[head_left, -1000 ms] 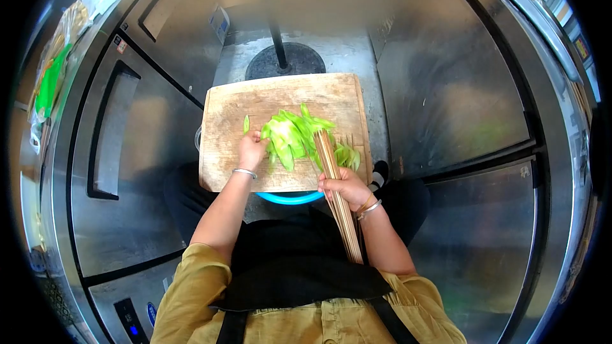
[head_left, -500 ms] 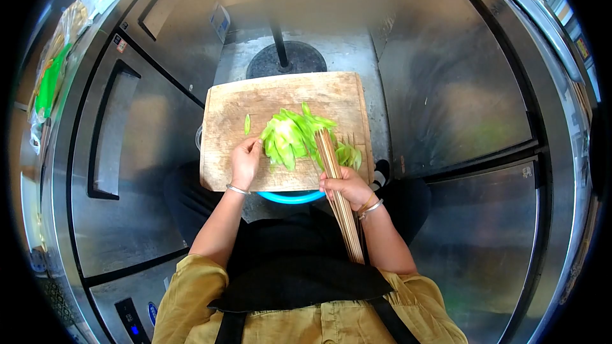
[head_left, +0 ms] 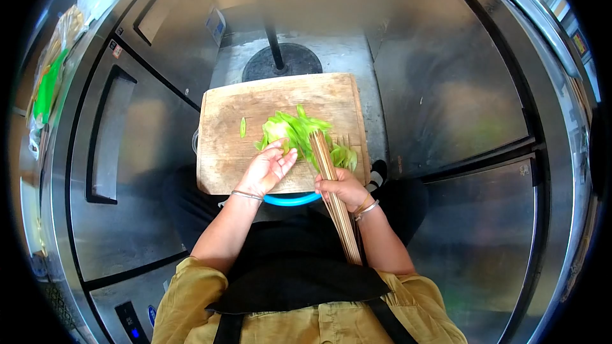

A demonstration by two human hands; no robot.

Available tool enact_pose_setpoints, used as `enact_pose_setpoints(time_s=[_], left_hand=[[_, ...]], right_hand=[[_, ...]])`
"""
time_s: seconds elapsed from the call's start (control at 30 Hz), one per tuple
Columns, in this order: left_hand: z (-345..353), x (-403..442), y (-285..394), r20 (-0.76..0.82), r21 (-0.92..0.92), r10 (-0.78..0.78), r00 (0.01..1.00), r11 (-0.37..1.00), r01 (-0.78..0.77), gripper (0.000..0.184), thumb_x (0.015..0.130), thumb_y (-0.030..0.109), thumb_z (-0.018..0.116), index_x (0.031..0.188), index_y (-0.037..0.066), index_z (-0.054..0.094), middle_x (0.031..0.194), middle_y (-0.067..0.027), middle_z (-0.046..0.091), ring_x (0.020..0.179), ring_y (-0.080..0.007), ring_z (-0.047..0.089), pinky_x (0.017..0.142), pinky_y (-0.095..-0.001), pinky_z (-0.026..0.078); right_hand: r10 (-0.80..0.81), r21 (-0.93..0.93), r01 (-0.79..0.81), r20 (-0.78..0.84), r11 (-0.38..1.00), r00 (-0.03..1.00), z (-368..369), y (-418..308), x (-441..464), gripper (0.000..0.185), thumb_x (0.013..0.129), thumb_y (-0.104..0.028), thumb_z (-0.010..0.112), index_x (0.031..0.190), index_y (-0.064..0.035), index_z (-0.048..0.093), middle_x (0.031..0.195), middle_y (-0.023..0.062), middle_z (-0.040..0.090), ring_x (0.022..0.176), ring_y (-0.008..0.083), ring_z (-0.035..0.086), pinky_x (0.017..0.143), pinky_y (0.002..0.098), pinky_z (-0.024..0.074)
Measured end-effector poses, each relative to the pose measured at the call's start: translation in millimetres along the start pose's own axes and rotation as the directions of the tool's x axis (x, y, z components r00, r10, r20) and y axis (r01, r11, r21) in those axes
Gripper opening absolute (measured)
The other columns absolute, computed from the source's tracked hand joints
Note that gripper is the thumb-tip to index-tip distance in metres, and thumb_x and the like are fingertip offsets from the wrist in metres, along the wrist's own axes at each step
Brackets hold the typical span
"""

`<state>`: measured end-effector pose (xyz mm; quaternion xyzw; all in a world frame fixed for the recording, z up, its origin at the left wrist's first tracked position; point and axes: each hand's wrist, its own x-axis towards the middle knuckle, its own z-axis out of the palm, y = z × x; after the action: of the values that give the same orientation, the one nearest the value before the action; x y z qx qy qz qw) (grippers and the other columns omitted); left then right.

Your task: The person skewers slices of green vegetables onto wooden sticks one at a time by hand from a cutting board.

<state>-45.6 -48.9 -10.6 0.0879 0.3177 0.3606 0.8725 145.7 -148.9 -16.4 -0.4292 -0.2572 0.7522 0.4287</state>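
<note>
A pile of pale green vegetable slices point(head_left: 298, 132) lies on the wooden cutting board point(head_left: 220, 153). My left hand point(head_left: 271, 169) is turned palm up at the pile's near left edge, fingers parted and slightly curled against the slices. Whether a slice rests on its fingertips I cannot make out. My right hand point(head_left: 344, 188) is closed around a thick bundle of thin wooden skewers point(head_left: 331, 178), whose upper ends reach the pile. More slices point(head_left: 344, 157), with skewer tips over them, lie right of the bundle. One single slice point(head_left: 243, 127) sits apart on the left.
Beneath the board's near edge shows a blue rim point(head_left: 290, 200). Past the far edge stands a round black base point(head_left: 284, 60) with a pole. Steel cabinets with doors enclose both sides, the left one point(head_left: 140, 153) and the right one point(head_left: 452, 89).
My left hand has moved right and turned palm up, from beside the pile to its near edge. My right hand keeps its grip on the skewers, nearly in place.
</note>
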Motion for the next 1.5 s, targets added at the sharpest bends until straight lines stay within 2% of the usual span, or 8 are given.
enact_pose_setpoints(time_s=[0.1,0.27,0.47,0.8,0.97,1.1,1.4,1.5], left_hand=[[5,-2,-2,-0.056,0.008,-0.013,0.998,1.0,0.013,0.021,0.081,-0.001,0.051,0.102,0.005,0.051,0.101,-0.0079,0.055,0.091,-0.0235,0.055,0.084,-0.0341,0.047],[1,-1,0,-0.13,0.305,0.067,0.989,0.952,-0.024,0.01,0.081,0.008,0.058,0.09,0.011,0.055,0.087,-0.0011,0.06,0.083,-0.014,0.058,0.076,-0.0284,0.048],[17,2,-4,-0.064,0.386,0.199,0.978,0.909,-0.159,0.006,0.082,0.006,0.058,0.083,0.009,0.053,0.08,0.0011,0.056,0.073,-0.0083,0.055,0.068,-0.0224,0.049],[21,23,-2,-0.048,0.561,0.289,0.956,0.8,-0.214,0.008,0.082,0.005,0.057,0.083,0.01,0.051,0.076,0.0002,0.055,0.068,-0.0073,0.054,0.063,-0.0197,0.049],[30,18,-5,-0.051,0.591,0.374,0.926,0.759,-0.273,0.02,0.081,0.003,0.057,0.1,0.008,0.054,0.078,-0.003,0.056,0.067,-0.0092,0.054,0.062,-0.0203,0.049],[23,22,-4,-0.028,0.646,0.343,0.939,0.723,-0.245,0.024,0.082,0.005,0.057,0.106,0.006,0.055,0.079,-0.0029,0.057,0.068,-0.009,0.054,0.063,-0.0203,0.049],[17,14,0,-0.021,0.665,0.214,0.977,0.733,-0.146,0.016,0.082,0.01,0.059,0.095,0.001,0.061,0.087,-0.0028,0.059,0.072,-0.0086,0.055,0.067,-0.0197,0.048],[12,15,-2,-0.049,0.563,0.124,0.991,0.823,-0.075,0.018,0.082,0.01,0.059,0.096,-0.001,0.059,0.087,-0.0034,0.06,0.073,-0.0091,0.056,0.068,-0.0202,0.05]], right_hand=[[-0.011,0.0,0.011,0.009,1.0,1.0,-1,1,0,0.008,0.076,-0.007,0.06,0.081,-0.0041,0.056,0.068,0.0042,0.057,0.052,0.0075,0.05,0.049,0.02,0.0415],[-0.005,-0.007,0.005,0.011,1.0,1.0,-1,0,0,0.008,0.076,-0.007,0.061,0.081,-0.0042,0.056,0.067,0.0039,0.057,0.051,0.0075,0.05,0.048,0.0199,0.0414],[-0.006,-0.001,0.006,0.018,1.0,1.0,-1,1,0,0.009,0.076,-0.007,0.061,0.082,-0.0041,0.056,0.067,0.0043,0.057,0.051,0.0076,0.05,0.048,0.0199,0.0416],[0.006,0.001,-0.006,0.022,1.0,1.0,-2,1,1,0.009,0.076,-0.006,0.06,0.083,-0.0034,0.055,0.069,0.005,0.057,0.051,0.0081,0.05,0.048,0.0201,0.0422],[0.008,-0.013,-0.008,0.026,1.0,1.0,-3,1,1,0.01,0.076,-0.006,0.06,0.084,-0.0035,0.055,0.069,0.0045,0.057,0.052,0.0083,0.051,0.049,0.0201,0.042],[0.001,-0.011,-0.001,0.027,1.0,1.0,-3,2,1,0.01,0.076,-0.006,0.06,0.084,-0.0037,0.055,0.069,0.0042,0.057,0.052,0.0082,0.05,0.049,0.02,0.0417],[-0.003,-0.014,0.003,0.011,1.0,1.0,-2,3,1,0.008,0.076,-0.007,0.062,0.081,-0.0053,0.056,0.067,0.0025,0.057,0.052,0.0072,0.05,0.049,0.0195,0.0415],[-0.014,-0.023,0.014,0.006,1.0,1.0,-1,3,1,0.008,0.076,-0.007,0.062,0.081,-0.0051,0.056,0.067,0.0026,0.057,0.052,0.0071,0.051,0.048,0.0193,0.0417]])
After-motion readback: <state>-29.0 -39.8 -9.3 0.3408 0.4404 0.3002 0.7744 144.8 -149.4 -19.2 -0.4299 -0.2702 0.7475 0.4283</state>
